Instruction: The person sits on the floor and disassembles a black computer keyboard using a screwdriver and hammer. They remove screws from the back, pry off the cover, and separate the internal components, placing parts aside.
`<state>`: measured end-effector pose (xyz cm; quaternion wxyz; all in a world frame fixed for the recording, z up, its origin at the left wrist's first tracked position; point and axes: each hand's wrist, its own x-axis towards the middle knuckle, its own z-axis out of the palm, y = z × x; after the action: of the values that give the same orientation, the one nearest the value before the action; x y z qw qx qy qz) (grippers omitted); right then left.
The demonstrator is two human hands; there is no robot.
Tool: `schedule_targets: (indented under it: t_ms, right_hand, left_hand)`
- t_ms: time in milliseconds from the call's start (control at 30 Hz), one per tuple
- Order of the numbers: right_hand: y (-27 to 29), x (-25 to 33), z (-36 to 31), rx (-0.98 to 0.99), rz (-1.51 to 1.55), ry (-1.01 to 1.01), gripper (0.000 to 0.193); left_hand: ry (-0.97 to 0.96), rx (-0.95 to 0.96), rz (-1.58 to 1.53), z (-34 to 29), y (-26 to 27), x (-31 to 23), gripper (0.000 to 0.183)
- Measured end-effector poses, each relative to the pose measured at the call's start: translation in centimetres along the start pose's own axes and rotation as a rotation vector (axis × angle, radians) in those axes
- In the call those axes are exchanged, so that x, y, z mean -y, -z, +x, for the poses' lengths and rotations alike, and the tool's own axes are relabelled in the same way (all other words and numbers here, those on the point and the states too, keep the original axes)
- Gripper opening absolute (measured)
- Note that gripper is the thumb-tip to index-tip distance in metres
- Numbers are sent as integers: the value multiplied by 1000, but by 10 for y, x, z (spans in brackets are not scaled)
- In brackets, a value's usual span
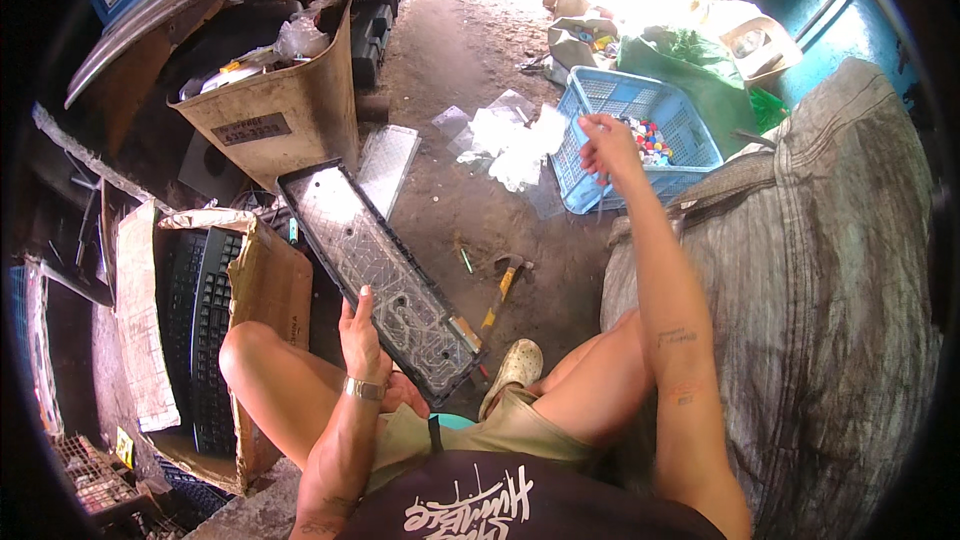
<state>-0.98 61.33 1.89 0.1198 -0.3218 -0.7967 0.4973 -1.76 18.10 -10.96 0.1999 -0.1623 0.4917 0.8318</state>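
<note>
My left hand (368, 345) grips the near left edge of an opened keyboard casing (385, 275). The black casing lies tilted across the space before my legs, a clear circuit sheet with printed tracks showing inside it. My right hand (608, 148) is raised over the left side of a blue plastic crate (645, 90), fingers curled together in a pinch. What they hold, if anything, cannot be made out. Small colourful caps (652, 145) lie in the crate. On the ground past the casing rests a hammer (505, 290) with a yellow handle.
Whole black keyboards (212, 330) stand in a cardboard box (280, 285) at my left. Behind it is a large scrap-filled bin (290, 120). Clear plastic sheets (510, 145) lie on the ground left of the crate. A bulging grey woven sack (790, 310) fills the right side.
</note>
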Motion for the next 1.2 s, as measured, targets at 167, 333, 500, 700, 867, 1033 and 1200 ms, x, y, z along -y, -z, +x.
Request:
schedule_targets:
  t_ms: [167, 333, 500, 700, 867, 1033, 1200]
  right_hand:
    - [-25, 16, -57, 94, -135, 107, 38]
    - [-10, 63, -105, -53, -983, 348, 45]
    - [7, 124, -173, 49, 70, 347, 35]
    - [-29, 130, -239, 76, 268, 824, 23]
    - [-20, 146, -272, -120, 239, 939, 29]
    - [21, 166, -277, -158, 170, 1070, 36]
    - [16, 160, -272, -126, 230, 994, 35]
  left_hand:
    - [32, 66, -68, -4, -6, -4, 38]
    - [169, 121, -247, -14, -9, -17, 30]
    - [255, 223, -358, -24, -10, -34, 40]
    - [213, 312, -354, -46, -20, -51, 26]
    - [229, 326, -347, -75, -39, -57, 28]
    - [81, 273, -263, -137, -48, -55, 46]
    - [310, 301, -489, -167, -51, -15, 51]
